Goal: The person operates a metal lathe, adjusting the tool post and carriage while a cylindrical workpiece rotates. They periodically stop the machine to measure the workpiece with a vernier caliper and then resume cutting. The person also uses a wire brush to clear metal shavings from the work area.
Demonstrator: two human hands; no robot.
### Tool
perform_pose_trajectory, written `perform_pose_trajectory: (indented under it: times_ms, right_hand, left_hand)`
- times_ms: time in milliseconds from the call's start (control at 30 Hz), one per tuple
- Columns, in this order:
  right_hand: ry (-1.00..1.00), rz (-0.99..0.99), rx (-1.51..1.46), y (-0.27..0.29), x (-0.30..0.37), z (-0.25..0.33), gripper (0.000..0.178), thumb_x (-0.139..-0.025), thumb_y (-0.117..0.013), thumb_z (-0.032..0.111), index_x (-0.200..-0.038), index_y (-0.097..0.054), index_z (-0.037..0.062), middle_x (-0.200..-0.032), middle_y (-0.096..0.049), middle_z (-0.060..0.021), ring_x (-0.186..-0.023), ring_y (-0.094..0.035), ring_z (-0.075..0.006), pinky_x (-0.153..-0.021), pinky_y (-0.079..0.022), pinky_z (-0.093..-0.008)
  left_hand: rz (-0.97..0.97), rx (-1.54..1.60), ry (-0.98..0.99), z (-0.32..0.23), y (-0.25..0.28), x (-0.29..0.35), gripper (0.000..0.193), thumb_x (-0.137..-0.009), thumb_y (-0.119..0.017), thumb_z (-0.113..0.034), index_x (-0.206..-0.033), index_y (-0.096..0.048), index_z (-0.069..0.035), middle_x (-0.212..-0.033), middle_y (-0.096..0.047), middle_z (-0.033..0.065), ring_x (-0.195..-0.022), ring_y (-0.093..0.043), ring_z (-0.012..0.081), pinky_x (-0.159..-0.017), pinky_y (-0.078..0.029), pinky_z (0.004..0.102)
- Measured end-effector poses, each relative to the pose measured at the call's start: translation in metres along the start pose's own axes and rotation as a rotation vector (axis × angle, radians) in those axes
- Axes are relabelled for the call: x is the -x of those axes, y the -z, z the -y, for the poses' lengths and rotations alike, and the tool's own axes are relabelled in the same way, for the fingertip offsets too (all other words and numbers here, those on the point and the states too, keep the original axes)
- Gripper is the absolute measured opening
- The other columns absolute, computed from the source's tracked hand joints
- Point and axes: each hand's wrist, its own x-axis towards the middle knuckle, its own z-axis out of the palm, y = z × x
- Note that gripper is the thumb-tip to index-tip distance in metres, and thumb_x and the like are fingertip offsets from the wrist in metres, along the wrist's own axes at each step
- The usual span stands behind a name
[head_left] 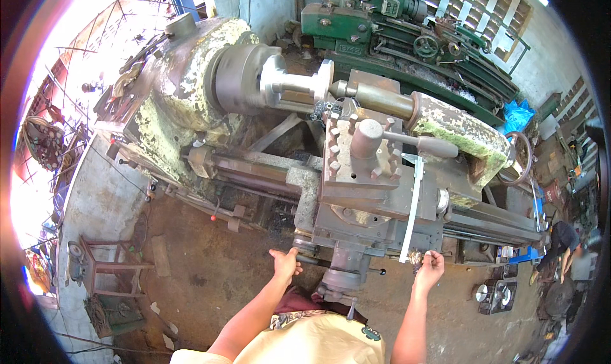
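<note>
My left hand (pixel 286 266) is at the front of a large lathe, its fingers curled at a dark bar-like handle (pixel 314 261) on the carriage. Beyond the carriage's right front corner, my right hand (pixel 430 272) is closed in a pinch beside a small brownish clump (pixel 415 258); what lies between its fingers is hidden. A pale caliper (pixel 413 212) lies slantwise on the carriage near this hand. Behind the square tool post (pixel 361 173), a shiny flanged metal workpiece (pixel 294 84) sits between the blurred chuck (pixel 242 79) and the tailstock centre (pixel 341 89).
A crank handle (pixel 351 308) juts toward my body. The tailstock handwheel (pixel 519 159) stands at the right. A green lathe (pixel 407 39) stands behind. A metal frame stand (pixel 114 267) is on the floor at left; a person (pixel 564 243) bends at far right.
</note>
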Motion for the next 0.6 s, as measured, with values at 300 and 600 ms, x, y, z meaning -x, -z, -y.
perform_pose_trajectory:
  times_ms: [300, 600]
  right_hand:
    - [-0.053, 0.005, -0.041, -0.001, 0.005, 0.01, 0.003, -0.091, -0.063, 0.002, -0.092, -0.061, 0.0009, -0.074, -0.051, 0.0042, -0.064, -0.044, -0.004, -0.058, -0.036, -0.0209]
    - [0.005, -0.004, -0.088, 0.0, -0.002, -0.008, 0.003, -0.092, -0.062, 0.003, -0.092, -0.059, 0.001, -0.068, -0.05, 0.0042, -0.056, -0.041, -0.0034, -0.049, -0.031, -0.0217]
  left_hand:
    - [0.006, -0.016, 0.0, 0.001, 0.002, -0.003, 0.108, -0.09, -0.062, -0.027, -0.144, 0.027, 0.003, -0.069, -0.058, 0.0113, -0.046, -0.057, 0.0201, -0.039, -0.045, 0.0294]
    - [0.03, 0.001, -0.003, 0.0, 0.005, -0.006, 0.105, -0.088, -0.065, -0.03, -0.144, 0.017, 0.004, -0.067, -0.055, 0.0104, -0.045, -0.056, 0.0193, -0.037, -0.044, 0.0293]
